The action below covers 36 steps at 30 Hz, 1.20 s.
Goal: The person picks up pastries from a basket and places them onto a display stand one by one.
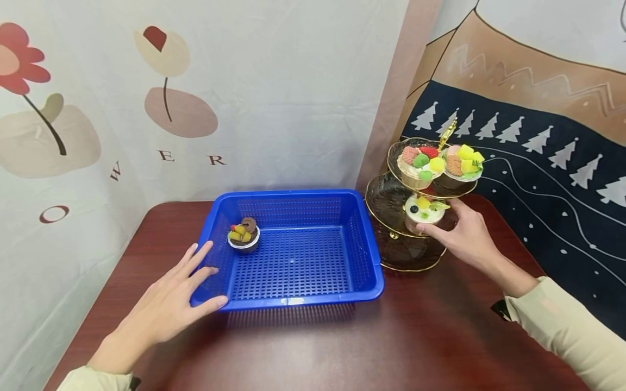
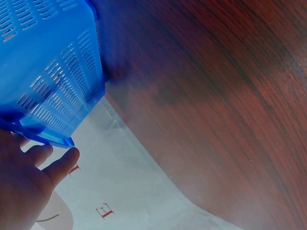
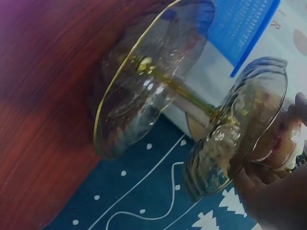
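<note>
At the tiered glass stand (image 1: 386, 203) with gold rims, my right hand (image 1: 470, 234) holds a clear cup dessert (image 1: 423, 215) on the middle tier. Its thumb is at the front and its fingers reach round the far side. White cream, a blueberry and yellow fruit top this dessert. In the right wrist view the cup dessert (image 3: 276, 139) shows reddish bits through its side, between thumb and fingers. My left hand (image 1: 166, 298) lies with spread fingers at the left rim of a blue plastic basket (image 1: 293, 301). Inside the basket, at the left, stands a chocolate cupcake (image 1: 244, 236) with fruit.
Two more fruit-topped cupcakes, one with a pink shell shape (image 1: 420, 165) and one with yellow cubes (image 1: 462, 163), stand on the top tier. A gold handle (image 1: 448, 133) rises behind them. The dark red table (image 1: 313, 347) meets printed cloths (image 1: 293, 108) at the back.
</note>
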Motion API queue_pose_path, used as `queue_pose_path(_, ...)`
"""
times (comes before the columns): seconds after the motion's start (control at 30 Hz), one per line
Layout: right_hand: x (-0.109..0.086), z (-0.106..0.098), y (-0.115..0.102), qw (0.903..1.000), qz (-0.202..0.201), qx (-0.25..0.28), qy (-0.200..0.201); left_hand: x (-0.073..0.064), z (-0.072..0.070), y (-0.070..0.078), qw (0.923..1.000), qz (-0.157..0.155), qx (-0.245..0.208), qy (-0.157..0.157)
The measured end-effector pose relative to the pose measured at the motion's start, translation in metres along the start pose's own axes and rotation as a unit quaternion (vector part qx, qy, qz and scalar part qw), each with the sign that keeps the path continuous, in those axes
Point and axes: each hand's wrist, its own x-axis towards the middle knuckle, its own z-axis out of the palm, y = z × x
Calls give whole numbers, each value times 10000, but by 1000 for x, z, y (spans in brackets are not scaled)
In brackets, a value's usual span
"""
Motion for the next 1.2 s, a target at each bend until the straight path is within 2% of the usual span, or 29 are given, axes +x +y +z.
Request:
queue_pose_path(0.4, 3, -7, 15, 9992, 158, -338, 159, 0, -1, 1, 10000, -21, -30, -24)
queue_pose_path(0.8, 4, -8, 23, 9996, 117, -128, 220, -1, -1, 1, 10000, -7, -56, -25)
queue_pose_path(0.9, 4, -8, 22, 9985, -135, -382, 374, -1, -1, 1, 10000, 4, -57, -8)
queue_pose_path(0.97, 3, -8, 22, 9953, -448, -644, 560, -1, -1, 1, 10000, 5, -60, -7)
queue_pose_path(1.2, 0, 0, 21, 9685, -1794, -1220, 1225, -1, -1, 2, 10000, -24, -27, -24)
